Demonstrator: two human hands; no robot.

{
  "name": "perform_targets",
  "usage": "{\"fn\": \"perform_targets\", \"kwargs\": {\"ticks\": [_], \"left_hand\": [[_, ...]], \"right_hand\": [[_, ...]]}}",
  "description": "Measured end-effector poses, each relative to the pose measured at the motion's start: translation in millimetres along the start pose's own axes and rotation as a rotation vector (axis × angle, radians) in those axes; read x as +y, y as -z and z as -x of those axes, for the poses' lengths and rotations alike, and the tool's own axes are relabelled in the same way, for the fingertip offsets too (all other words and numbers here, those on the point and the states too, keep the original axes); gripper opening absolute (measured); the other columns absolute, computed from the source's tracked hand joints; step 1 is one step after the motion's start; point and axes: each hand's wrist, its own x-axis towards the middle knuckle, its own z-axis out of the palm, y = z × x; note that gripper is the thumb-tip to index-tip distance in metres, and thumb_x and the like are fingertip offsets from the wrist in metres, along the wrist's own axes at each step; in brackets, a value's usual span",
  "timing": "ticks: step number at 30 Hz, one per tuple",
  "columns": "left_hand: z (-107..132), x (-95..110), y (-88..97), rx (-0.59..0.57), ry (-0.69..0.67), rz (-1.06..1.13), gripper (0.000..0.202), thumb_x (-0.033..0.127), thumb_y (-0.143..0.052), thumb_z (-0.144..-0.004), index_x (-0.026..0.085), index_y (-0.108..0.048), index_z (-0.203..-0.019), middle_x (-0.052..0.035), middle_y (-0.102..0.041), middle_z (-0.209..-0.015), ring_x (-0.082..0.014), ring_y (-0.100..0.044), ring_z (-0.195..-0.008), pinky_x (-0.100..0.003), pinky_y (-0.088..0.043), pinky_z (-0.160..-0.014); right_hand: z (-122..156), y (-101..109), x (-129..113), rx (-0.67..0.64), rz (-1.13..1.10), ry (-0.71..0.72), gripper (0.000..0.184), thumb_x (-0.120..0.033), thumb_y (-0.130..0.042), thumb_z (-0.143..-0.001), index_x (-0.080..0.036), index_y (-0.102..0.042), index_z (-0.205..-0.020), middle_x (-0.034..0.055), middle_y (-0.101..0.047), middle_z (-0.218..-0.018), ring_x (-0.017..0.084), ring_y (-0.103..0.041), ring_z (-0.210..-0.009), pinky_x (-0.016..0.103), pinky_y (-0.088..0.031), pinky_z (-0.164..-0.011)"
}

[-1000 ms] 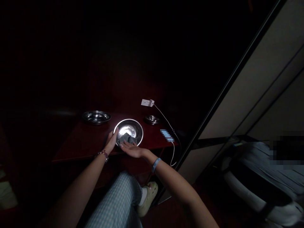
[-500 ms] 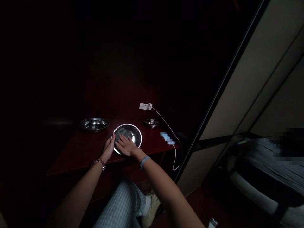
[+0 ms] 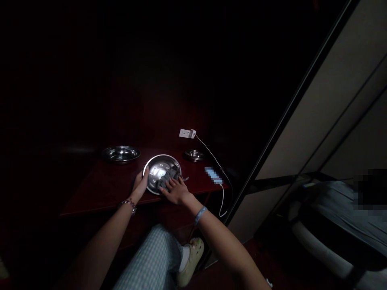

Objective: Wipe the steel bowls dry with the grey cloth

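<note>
A shiny metal bowl (image 3: 155,169) is tilted up at the front of a dark red table (image 3: 99,193). My left hand (image 3: 140,185) grips its left rim, thumb on the inner side and the other fingers behind. Inside the bowl, at the lower right, lies a crumpled grey cloth (image 3: 167,177). My right hand (image 3: 175,189) presses on that cloth with its fingers spread, near the bowl's right rim. One end of the cloth sticks out over the rim on the right.
A wide metal bowl (image 3: 121,154) stands at the back left, and a smaller metal bowl (image 3: 194,155) at the back right. A phone (image 3: 213,175) lies at the right edge, its white cable (image 3: 208,151) running to a wall socket (image 3: 186,133). Farther right is a chair (image 3: 320,241).
My right hand has slid the cloth from the left side of the bowl to its lower right. The bowl's inside now shows on the left. My left hand keeps its hold on the rim.
</note>
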Motion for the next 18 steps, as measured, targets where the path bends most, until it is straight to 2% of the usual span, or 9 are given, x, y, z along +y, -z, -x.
{"fn": "perform_targets", "kwargs": {"ticks": [4,6,10,14,18], "left_hand": [[-4,-5,0.1,0.001,0.015,0.016,0.064,0.080,-0.053,-0.079,0.019,-0.071,-0.084,-0.0115,-0.076,-0.086,-0.0327,-0.071,-0.095,-0.040,-0.056,-0.089],[-5,-5,0.8,0.011,0.018,0.029,0.063,0.079,-0.052,-0.080,0.019,-0.071,-0.086,-0.0112,-0.077,-0.087,-0.0325,-0.071,-0.096,-0.041,-0.056,-0.090],[-1,0,1.4,0.045,0.017,0.072,0.059,0.074,-0.052,-0.085,0.018,-0.071,-0.094,-0.0122,-0.078,-0.101,-0.0314,-0.071,-0.105,-0.040,-0.053,-0.099],[0,2,-1.9,0.052,0.000,0.127,0.059,0.072,-0.053,-0.085,0.017,-0.070,-0.098,-0.0142,-0.078,-0.108,-0.0313,-0.070,-0.111,-0.040,-0.051,-0.103],[-5,-5,-4.7,0.080,-0.006,0.070,0.055,0.069,-0.053,-0.084,0.018,-0.068,-0.096,-0.0157,-0.077,-0.105,-0.0336,-0.071,-0.108,-0.044,-0.051,-0.104]], "right_hand": [[6,-4,-21,-0.126,-0.196,0.165,0.073,-0.068,-0.021,-0.105,-0.026,-0.032,-0.164,0.0096,-0.035,-0.168,0.024,-0.028,-0.159,0.056,-0.010,-0.131],[-2,-4,-29,-0.125,-0.253,0.199,0.070,-0.064,-0.018,-0.107,-0.027,-0.028,-0.165,0.0068,-0.031,-0.170,0.022,-0.027,-0.159,0.054,-0.013,-0.131],[-25,-5,-35,0.022,-0.141,0.187,0.058,-0.051,-0.021,-0.110,-0.030,-0.030,-0.164,0.0026,-0.022,-0.173,0.021,-0.019,-0.162,0.054,-0.014,-0.131],[-39,-14,-35,0.217,-0.023,0.139,0.056,-0.041,-0.027,-0.111,-0.029,-0.024,-0.165,0.0023,-0.016,-0.175,0.021,-0.014,-0.163,0.052,-0.018,-0.131],[-42,-20,-32,0.282,-0.006,0.160,0.056,-0.039,-0.028,-0.111,-0.030,-0.022,-0.166,0.0000,-0.018,-0.175,0.019,-0.015,-0.162,0.048,-0.020,-0.131]]}}
